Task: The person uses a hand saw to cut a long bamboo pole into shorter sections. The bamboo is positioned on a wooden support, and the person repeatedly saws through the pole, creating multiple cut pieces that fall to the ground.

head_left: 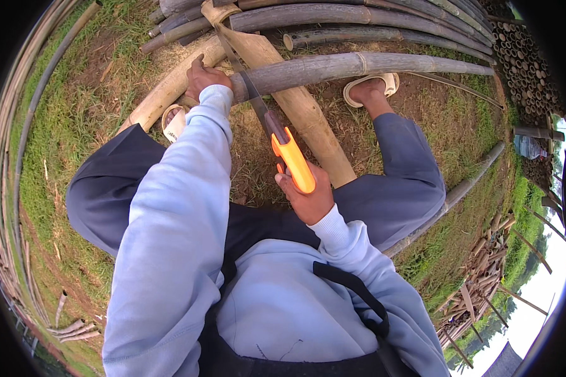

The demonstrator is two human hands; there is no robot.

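My right hand (312,196) is closed round the orange handle of a hand saw (294,162). The saw's long dark blade points up and to the left, lying across a grey bamboo pole (321,68) near its left end. My left hand (206,78) grips that left end, just left of the blade. Its fingers are partly hidden. Beneath the pole run two pale, thick bamboo pieces: a flat-faced beam (314,125) slanting down to the right, and a rounder log (170,89) slanting down to the left.
Several dark bamboo poles (358,16) lie piled at the far side. My sandalled feet flank the work, the right foot (371,90) beyond the pole. Long poles (28,113) line the left. Another pole (465,185) lies on grass at right, near scrap bamboo (478,276) and stacked tubes (528,69).
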